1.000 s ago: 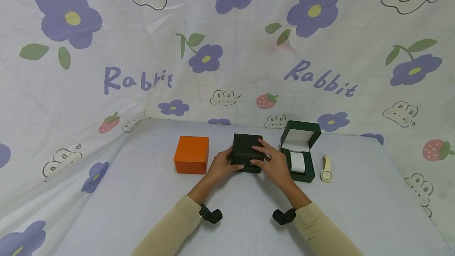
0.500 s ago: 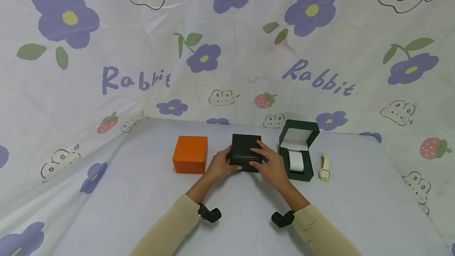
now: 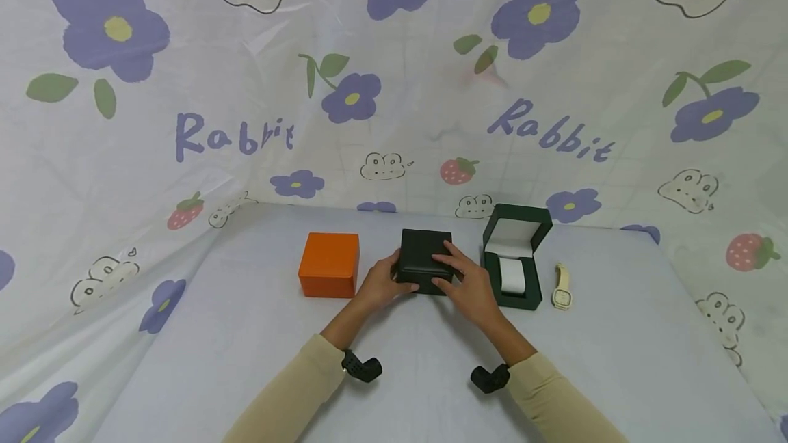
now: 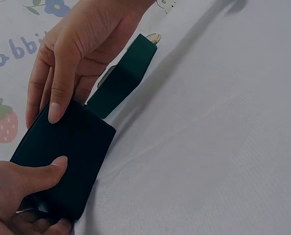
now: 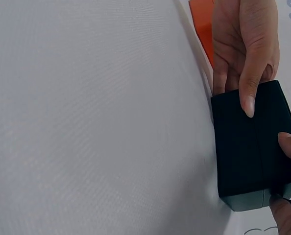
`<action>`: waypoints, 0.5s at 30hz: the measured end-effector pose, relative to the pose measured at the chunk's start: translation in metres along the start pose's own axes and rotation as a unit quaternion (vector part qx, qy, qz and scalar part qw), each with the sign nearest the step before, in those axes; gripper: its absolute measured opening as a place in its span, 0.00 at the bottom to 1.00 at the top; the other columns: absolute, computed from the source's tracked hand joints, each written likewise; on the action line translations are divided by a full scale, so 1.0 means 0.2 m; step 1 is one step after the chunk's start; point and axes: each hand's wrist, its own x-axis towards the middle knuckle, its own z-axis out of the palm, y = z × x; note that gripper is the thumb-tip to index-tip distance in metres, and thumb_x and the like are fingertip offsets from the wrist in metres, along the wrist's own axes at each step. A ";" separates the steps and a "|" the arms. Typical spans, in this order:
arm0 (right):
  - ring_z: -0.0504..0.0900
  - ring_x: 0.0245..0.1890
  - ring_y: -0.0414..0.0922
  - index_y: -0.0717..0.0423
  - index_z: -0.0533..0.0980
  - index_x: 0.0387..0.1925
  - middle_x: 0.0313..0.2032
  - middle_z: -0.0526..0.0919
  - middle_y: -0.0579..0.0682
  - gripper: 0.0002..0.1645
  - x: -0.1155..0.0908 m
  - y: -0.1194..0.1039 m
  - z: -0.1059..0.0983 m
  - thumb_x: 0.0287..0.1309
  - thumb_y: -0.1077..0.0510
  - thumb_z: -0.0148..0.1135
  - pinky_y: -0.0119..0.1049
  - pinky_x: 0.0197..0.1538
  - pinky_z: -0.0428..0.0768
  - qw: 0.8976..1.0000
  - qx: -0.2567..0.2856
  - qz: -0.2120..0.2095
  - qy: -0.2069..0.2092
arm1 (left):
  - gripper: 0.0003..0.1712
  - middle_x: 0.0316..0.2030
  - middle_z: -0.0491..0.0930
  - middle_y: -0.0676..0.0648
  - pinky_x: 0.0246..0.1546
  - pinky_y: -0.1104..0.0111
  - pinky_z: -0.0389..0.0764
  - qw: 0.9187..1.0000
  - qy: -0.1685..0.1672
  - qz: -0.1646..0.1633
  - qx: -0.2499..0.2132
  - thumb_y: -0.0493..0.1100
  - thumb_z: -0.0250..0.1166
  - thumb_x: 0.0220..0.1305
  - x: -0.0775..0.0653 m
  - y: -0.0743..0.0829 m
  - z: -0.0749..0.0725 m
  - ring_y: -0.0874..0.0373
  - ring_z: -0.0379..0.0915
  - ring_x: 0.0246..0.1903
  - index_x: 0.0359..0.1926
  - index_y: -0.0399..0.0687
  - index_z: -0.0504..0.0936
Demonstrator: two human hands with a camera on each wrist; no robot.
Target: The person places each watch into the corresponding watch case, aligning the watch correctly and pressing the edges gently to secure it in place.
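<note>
Two hands grasped a closed black box (image 3: 423, 251) on the desk (image 3: 425, 388).
The left hand (image 3: 378, 284), half curled, gripped its left side; the right hand (image 3: 470, 289), fingers spread over its top, thumb against its front, held the right, between the orange box (image 3: 328, 265) and open green box (image 3: 521, 301).

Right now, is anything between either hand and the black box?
Nothing visible: the left hand and the right hand both grip the black box directly. The orange box stands beyond the left hand, the open green box beyond the right, neither in between.
</note>
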 end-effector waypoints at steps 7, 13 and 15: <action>0.65 0.73 0.53 0.56 0.81 0.60 0.74 0.66 0.56 0.27 0.00 0.00 -0.01 0.58 0.65 0.73 0.44 0.63 0.76 1.000 0.010 0.006 -0.007 | 0.53 0.72 0.65 0.38 0.73 0.49 0.61 1.000 0.002 0.001 -0.001 0.43 0.77 0.59 0.00 0.00 0.00 0.44 0.61 0.72 0.78 0.38 0.57; 0.64 0.73 0.54 0.56 0.80 0.61 0.74 0.64 0.56 0.27 0.01 -0.01 -0.02 0.58 0.66 0.73 0.45 0.63 0.77 1.000 0.008 0.011 -0.017 | 0.53 0.72 0.66 0.39 0.73 0.48 0.61 1.000 0.001 0.000 -0.004 0.47 0.77 0.59 0.00 0.00 0.00 0.44 0.61 0.72 0.78 0.40 0.57; 0.64 0.73 0.54 0.56 0.80 0.61 0.74 0.64 0.56 0.28 0.01 -0.01 -0.02 0.58 0.66 0.72 0.46 0.63 0.77 1.000 0.004 0.012 -0.021 | 0.55 0.73 0.64 0.39 0.73 0.49 0.61 1.000 -0.001 0.001 -0.010 0.47 0.77 0.59 0.00 -0.01 0.01 0.44 0.60 0.72 0.79 0.41 0.55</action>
